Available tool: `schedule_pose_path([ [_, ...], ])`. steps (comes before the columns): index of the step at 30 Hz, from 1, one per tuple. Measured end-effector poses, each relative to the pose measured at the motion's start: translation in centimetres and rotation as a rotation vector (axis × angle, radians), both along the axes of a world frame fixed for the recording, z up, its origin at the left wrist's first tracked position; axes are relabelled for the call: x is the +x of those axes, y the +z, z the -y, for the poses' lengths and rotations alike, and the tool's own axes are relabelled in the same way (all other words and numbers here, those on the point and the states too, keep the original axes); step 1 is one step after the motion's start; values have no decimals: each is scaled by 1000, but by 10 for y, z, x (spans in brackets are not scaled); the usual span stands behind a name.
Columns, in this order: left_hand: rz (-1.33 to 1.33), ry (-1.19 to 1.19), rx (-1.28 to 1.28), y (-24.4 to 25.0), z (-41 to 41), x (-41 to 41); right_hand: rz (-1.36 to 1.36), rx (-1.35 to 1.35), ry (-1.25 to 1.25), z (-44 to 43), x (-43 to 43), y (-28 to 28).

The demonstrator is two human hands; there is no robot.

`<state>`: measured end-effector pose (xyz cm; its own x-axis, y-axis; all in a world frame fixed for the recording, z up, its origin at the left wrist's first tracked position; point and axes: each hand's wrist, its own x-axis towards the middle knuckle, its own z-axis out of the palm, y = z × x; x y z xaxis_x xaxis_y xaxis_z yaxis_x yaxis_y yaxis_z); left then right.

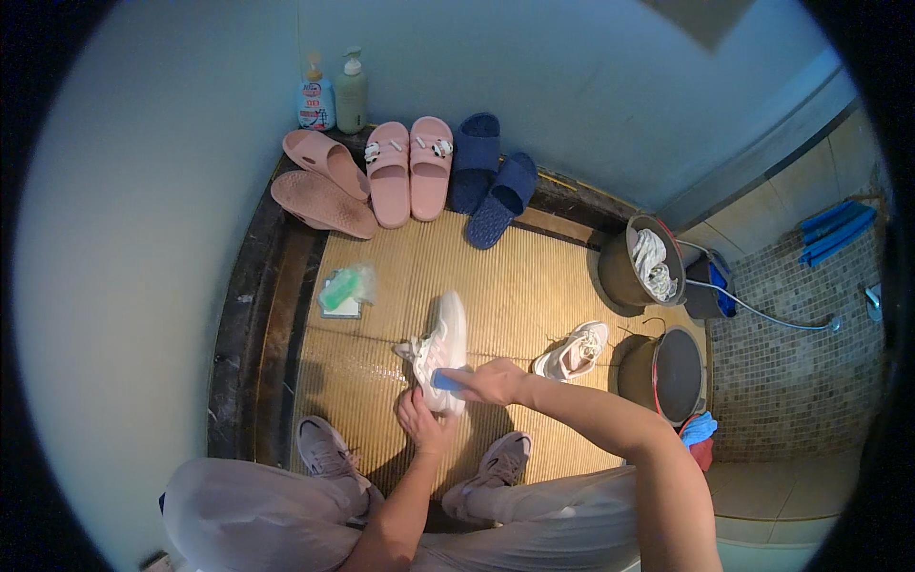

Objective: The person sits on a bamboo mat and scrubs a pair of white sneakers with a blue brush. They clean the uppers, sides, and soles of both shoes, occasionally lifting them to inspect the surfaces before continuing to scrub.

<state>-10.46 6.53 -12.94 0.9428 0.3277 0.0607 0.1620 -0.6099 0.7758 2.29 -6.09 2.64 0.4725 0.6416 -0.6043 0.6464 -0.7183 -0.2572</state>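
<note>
A white sneaker lies tipped on its side on the ribbed floor, toe pointing away from me. Around its heel end, my left hand grips the shoe. My right hand holds a blue scrubbing brush against the shoe's side; its bristles are hidden from view. To the right, a second white sneaker stands on the floor with its laces loose. The floor left of the held shoe looks wet. Up to the left, a green bar of soap in a clear wrapper rests on a small white card or box.
Along the back wall are pink slippers, navy slippers and two pump bottles. On the right stand a bucket holding white cloth and another dark bucket. A shower hose runs behind. My own shoes flank the work.
</note>
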Motion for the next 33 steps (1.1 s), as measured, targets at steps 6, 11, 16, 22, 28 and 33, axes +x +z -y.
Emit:
schedule_pose_path([
  [6, -7, -53, -37, 1, 0, 8, -23, -56, -37, 1, -3, 1],
  [11, -32, -64, -81, 12, 5, 10, 47, 89, -3, 17, -6, -24],
  [16, -83, -52, -46, 16, 5, 10, -21, -49, -41, 1, -2, -5],
  [22, -99, -33, 32, 14, 7, 9, -7, -15, -52, 3, -5, -9],
  [28, -88, -19, 57, 12, 7, 8, 17, 43, -51, 6, -7, -13],
  [33, -69, -16, 41, 12, 7, 9, 41, 33, -38, 7, -7, -12],
])
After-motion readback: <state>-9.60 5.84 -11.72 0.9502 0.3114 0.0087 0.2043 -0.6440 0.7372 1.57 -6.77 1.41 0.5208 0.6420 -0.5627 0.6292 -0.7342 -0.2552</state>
